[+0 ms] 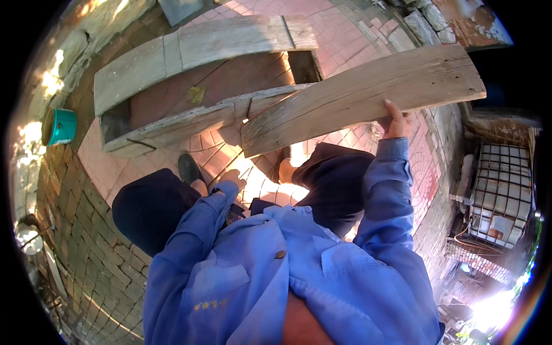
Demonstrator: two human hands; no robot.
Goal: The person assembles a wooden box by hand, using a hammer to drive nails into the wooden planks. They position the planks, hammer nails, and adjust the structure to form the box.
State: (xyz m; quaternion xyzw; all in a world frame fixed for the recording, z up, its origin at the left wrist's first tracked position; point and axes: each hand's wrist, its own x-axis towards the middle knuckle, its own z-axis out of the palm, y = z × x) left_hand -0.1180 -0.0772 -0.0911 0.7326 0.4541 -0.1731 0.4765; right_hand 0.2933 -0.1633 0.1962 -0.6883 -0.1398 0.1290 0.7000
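Observation:
A long weathered wooden board [356, 95] is held up at its right part, tilted with the right end farther away. My right hand [395, 122] is closed on its near edge, the thumb lying over the face. The board's left end overlaps the near side of a long wooden box frame [207, 112] on the ground. That frame has plank sides and an open middle, through which the paving and a yellowish leaf [196, 94] show. Beside my left knee hangs my left hand [233, 178], its fingers loosely apart in bright glare, with nothing visible in it.
A green bucket [62, 126] stands left of the box frame, near a stone wall. Pink paving [103, 172] meets grey brick paving on the left. To the right is a white tank in a metal cage [501, 192]. Stone blocks [425, 23] lie at the far right. My feet are close to the frame.

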